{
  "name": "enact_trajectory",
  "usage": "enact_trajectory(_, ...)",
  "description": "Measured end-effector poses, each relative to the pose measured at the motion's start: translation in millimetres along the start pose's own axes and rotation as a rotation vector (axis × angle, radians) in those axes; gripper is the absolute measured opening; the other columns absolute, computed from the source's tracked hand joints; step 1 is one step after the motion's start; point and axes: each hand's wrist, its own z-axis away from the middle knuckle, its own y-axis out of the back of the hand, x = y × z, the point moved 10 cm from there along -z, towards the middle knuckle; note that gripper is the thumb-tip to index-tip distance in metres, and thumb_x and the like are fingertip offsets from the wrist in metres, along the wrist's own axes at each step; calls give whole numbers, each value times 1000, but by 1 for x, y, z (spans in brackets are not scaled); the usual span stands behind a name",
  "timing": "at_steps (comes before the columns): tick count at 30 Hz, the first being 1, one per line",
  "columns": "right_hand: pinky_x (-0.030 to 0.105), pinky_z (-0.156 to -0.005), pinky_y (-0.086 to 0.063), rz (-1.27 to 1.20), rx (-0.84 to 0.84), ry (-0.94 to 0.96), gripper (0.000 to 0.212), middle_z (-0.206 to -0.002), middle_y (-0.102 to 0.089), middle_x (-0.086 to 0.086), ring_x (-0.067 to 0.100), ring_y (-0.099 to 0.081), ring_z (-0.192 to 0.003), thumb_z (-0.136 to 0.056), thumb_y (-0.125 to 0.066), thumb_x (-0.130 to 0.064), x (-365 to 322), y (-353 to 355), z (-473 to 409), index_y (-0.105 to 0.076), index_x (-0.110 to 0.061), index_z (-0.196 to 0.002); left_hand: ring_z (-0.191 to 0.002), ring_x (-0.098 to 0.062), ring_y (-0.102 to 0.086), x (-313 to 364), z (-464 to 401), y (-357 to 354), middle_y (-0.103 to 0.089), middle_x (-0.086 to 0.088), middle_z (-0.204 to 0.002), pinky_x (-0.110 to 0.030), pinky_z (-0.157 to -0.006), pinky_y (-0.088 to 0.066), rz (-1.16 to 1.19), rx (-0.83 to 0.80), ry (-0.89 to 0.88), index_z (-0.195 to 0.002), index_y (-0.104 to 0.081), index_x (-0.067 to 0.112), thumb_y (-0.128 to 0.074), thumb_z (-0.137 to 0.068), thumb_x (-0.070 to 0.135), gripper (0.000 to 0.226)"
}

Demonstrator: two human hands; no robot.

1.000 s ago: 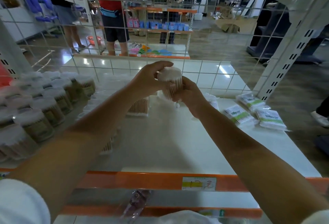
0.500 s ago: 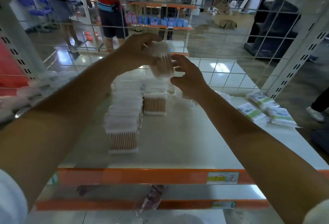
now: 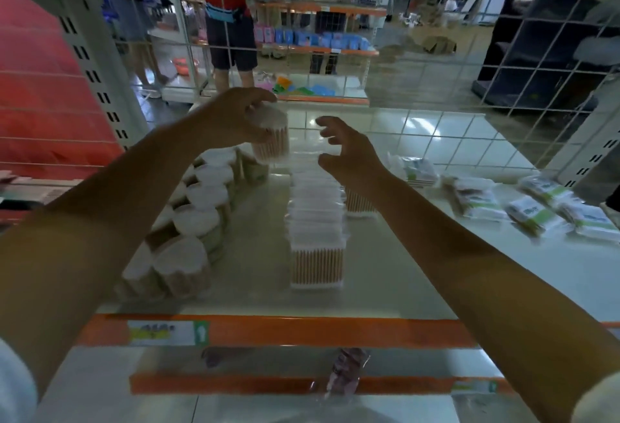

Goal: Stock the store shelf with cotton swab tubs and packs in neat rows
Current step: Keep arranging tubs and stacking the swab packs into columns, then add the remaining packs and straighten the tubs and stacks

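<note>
while left hand (image 3: 235, 117) gripped a swab tub (image 3: 270, 135) w/ curled fingers above shelf (image 3: 385, 288), right hand (image 3: 345, 150) hovered beside it, fingers spread, empty.

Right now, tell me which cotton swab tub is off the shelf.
The round tub in the left hand, held in the air behind the rows. Every other tub stands on the shelf.

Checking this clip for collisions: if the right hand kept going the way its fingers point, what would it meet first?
Probably the cotton swab tub that the left hand holds: the right hand, empty, has its curled fingers aimed left toward it across a bare gap. Depth is unclear.
</note>
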Motion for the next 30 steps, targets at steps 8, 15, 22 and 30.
enact_trajectory(8, 20, -88, -35, 49, 39, -4, 57, -133, -50, 6, 17, -46, -122, -84, -58, -6, -11, -28, -7, -40, -16, -137, -111, -25, -53, -26, 3, -21, -55, -10, -127, -26, -82, -38, -188, -54, -103, -133, -47, 14, -74, -78, 21, 62)
enact_trajectory(15, 21, -87, -35, 33, 58, -52, 58, -132, -50, 6, 18, -46, -121, -85, -58, -7, -11, -38, -9, -37, -17, -138, -119, -28, -48, -51, -1, -40, -49, -12, -133, -41, -99, -40, -308, -69, -143, -133, -46, 8, -72, -78, 27, 63)
enact_trajectory(22, 23, -90, -39, 32, 74, -26, 56, -128, -54, 5, 17, -49, -117, -84, -58, -7, -22, -45, -7, -40, -18, -136, -130, -28, -34, -65, -4, -56, -34, -11, -144, -43, -102, -37, -493, -121, -173, -136, -41, 13, -69, -81, 34, 66)
enact_trajectory(30, 22, -88, -37, 7, 83, -17, 53, -125, -57, 5, 16, -50, -117, -85, -58, -6, -22, -54, -2, -41, -16, -135, -127, -26, -39, -77, 3, -75, -35, -12, -143, -33, -103, -33, -639, -242, -155, -142, -31, 10, -52, -92, 23, 56)
